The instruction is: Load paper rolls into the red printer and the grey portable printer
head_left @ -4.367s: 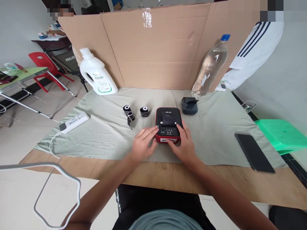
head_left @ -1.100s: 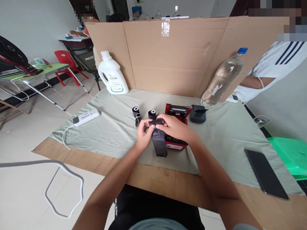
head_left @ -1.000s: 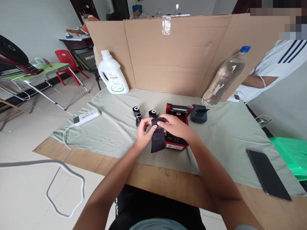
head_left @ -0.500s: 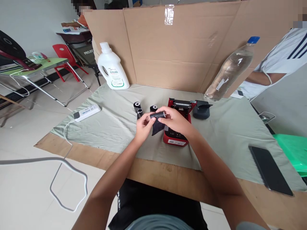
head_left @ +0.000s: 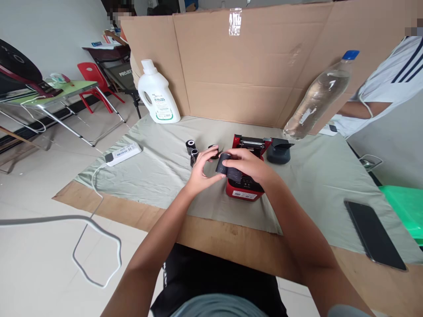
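Note:
My right hand (head_left: 253, 166) pinches a roll of black ribbon (head_left: 222, 163), tilted nearly upright, with a loose strip of dark film hanging off its right side. My left hand (head_left: 202, 172) has its fingers spread around the roll's left side, the thumb tip reaching its lower end. Just below and behind the right hand stands a small red and black printer (head_left: 245, 194) with its lid raised; the hand hides part of its middle. Beyond the left hand are two more black rolls, one farther back (head_left: 191, 148) and a nearer one (head_left: 193, 159), plus a third roll (head_left: 214, 152) partly covered by fingers.
A white jug (head_left: 160, 99) and a clear bottle (head_left: 319, 99) stand against a cardboard screen (head_left: 231, 66). A dark rounded case (head_left: 278, 154) sits right of the printer. A power strip (head_left: 124, 154) lies left, a phone (head_left: 373, 233) right. People are beyond the screen.
The roll has turned from lying sideways to nearly upright. My left hand has let go its pinch and opened its fingers, while the right keeps hold. The view has shifted slightly.

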A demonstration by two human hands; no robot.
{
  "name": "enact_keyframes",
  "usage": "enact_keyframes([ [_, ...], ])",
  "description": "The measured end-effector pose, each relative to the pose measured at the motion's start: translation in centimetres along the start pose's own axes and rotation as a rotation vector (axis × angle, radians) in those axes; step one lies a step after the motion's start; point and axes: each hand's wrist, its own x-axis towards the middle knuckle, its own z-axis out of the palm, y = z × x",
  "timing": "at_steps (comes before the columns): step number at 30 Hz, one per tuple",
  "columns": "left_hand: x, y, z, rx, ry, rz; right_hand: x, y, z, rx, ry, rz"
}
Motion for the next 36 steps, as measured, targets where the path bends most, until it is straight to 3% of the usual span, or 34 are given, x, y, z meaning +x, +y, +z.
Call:
enact_keyframes([
  [6,-0.1,0.1,0.1,0.042,-0.038,0.048,-0.6,-0.3,-1.3,-0.138,-0.092,0.012],
  [11,-0.2,0.3,0.0,0.046,-0.009,0.007,-0.9,-0.1,-2.1,-0.292,0.107,-0.005],
  [17,-0.2,0.4,-0.4,0.036,0.011,-0.005,-0.8,0.3,-1.0,-0.420,0.252,-0.063],
  [27,-0.2,1.0,-0.7,0.069,-0.010,-0.021,0.1,1.5,0.3,-0.500,0.295,-0.111],
  [36,0.2,1.1,-0.8,0.356,-0.052,-0.036,-0.8,0.1,0.0,-0.518,0.379,-0.170],
])
